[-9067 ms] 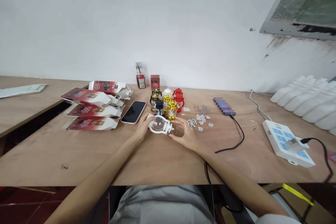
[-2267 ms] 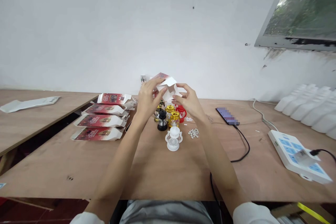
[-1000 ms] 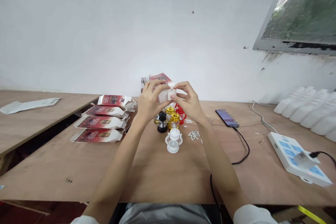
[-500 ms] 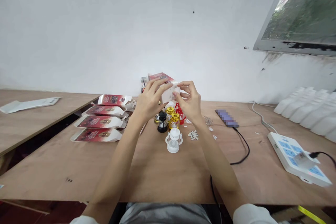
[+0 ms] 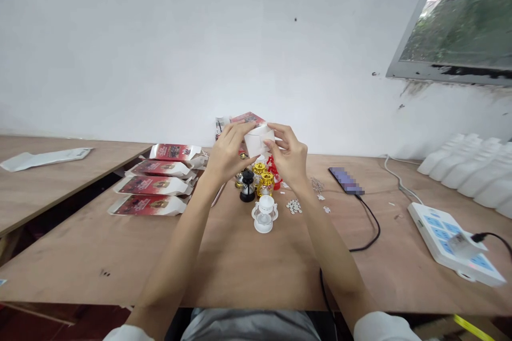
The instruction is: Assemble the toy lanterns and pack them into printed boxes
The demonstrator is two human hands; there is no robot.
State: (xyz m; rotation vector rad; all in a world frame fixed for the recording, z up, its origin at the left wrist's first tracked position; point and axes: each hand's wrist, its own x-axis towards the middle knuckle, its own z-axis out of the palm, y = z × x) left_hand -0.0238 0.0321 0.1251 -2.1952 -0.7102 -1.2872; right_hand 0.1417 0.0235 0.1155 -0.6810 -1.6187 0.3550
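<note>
Both hands hold a red printed cardboard box (image 5: 255, 141) over the back of the table, its white end flaps facing me. My left hand (image 5: 229, 153) grips the left side, fingers over the top edge and thumb below. On the right side, my right hand (image 5: 288, 153) has its thumb against the white flap and its fingers along the edge. Below them stand small toy lanterns: a white lantern (image 5: 264, 214) in front, a black lantern (image 5: 247, 186), a gold lantern (image 5: 265, 184) and a red lantern (image 5: 274, 171). My hands hide part of the group.
Several opened red boxes (image 5: 148, 204) lie in a column at left. Button-like discs (image 5: 294, 206) and a small heap of metal pieces (image 5: 317, 185) lie right of the lanterns. Further right are a phone (image 5: 346, 180) on a cable, a power strip (image 5: 456, 242) and white bottles (image 5: 472, 170).
The fingers have shifted slightly on the box, and its white end flap now lies flatter and shows more fully. The lanterns and the boxes on the table stay put.
</note>
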